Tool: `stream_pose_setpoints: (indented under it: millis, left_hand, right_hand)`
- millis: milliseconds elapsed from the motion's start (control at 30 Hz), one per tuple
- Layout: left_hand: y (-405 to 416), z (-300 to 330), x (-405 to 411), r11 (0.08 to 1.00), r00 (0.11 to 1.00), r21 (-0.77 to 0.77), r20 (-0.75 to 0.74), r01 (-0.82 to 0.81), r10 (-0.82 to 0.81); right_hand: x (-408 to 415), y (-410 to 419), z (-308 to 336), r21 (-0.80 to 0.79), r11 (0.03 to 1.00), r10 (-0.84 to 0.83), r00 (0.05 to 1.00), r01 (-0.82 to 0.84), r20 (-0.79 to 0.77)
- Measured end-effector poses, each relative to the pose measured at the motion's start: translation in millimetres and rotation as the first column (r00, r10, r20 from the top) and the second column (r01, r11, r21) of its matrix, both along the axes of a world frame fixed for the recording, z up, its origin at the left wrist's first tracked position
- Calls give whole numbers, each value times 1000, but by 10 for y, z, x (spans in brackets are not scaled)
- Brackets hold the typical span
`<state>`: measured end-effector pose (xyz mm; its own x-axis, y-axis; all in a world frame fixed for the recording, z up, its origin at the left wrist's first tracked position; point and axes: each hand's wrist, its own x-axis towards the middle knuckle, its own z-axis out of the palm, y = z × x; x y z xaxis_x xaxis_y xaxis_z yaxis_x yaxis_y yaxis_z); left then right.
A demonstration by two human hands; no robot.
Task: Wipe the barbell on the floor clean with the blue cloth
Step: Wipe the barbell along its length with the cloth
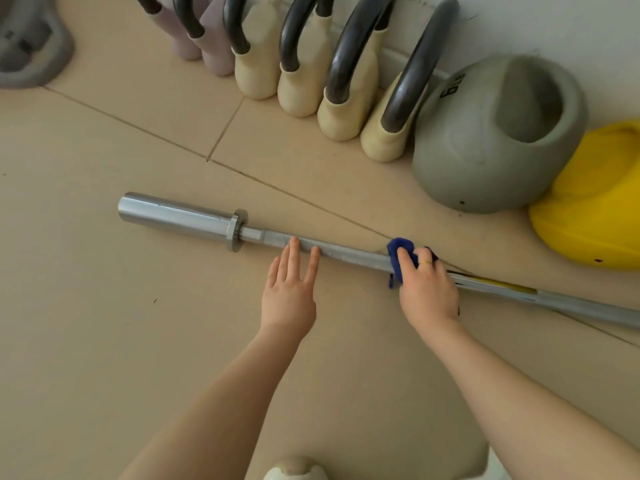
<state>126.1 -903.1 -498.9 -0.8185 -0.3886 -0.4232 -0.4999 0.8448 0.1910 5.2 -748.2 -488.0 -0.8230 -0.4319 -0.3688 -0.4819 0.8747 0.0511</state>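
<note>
Barbell lies flat on the tan floor, running from left of centre down to the right edge of the frame. Its thick sleeve end and collar sit at the left; the thin shaft crosses the middle, with a yellow-marked stretch right of centre.

Right hand, right of centre, presses the blue cloth onto the shaft. Fingers curl over the cloth and bar, gripping the cloth against the metal. A gold ring shows on one finger. Cloth is bunched, wrapped over the top of the shaft, a corner hanging on the near side.

Left hand, centre frame, is flat and spread, fingers straight. Fingertips touch the rough part of the shaft, just right of the collar. It holds nothing.

Along the wall at the upper frame: a row of cream and pale pink kettlebells with dark handles, then a grey kettlebell at upper right, touching a yellow one at the right edge. Another grey weight sits in the upper left corner.
</note>
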Motion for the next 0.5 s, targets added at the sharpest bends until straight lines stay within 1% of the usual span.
stream_pose_setpoints:
  millis: [100,167,233,300,400,467,500]
  left_hand:
    - [-14,8,-62,1000,1000,-14,9,3,-3]
    - [-24,19,-84,999,1000,-33,17,11,-10]
    - [-27,29,-93,998,999,-50,33,29,-27]
    - [-24,29,-89,997,998,-61,54,45,-42]
    - [-13,31,-88,998,997,-59,71,35,-30]
    - [-11,45,-94,997,996,-63,82,38,-33]
    - [-8,54,-94,997,995,-62,90,44,-38]
  right_hand:
    - [33,-284,1,-53,999,-1,999,4,43]
    - [123,-411,-13,-100,993,71,995,-64,74]
    - [73,-338,-5,-112,988,121,985,-108,125]
    - [-62,-140,42,-79,992,110,985,-100,135]
    - [-136,37,89,21,999,44,996,-46,76]
    - [-98,-59,93,16,1000,-11,996,9,88]
    - [-75,-134,93,15,1000,-12,993,10,114]
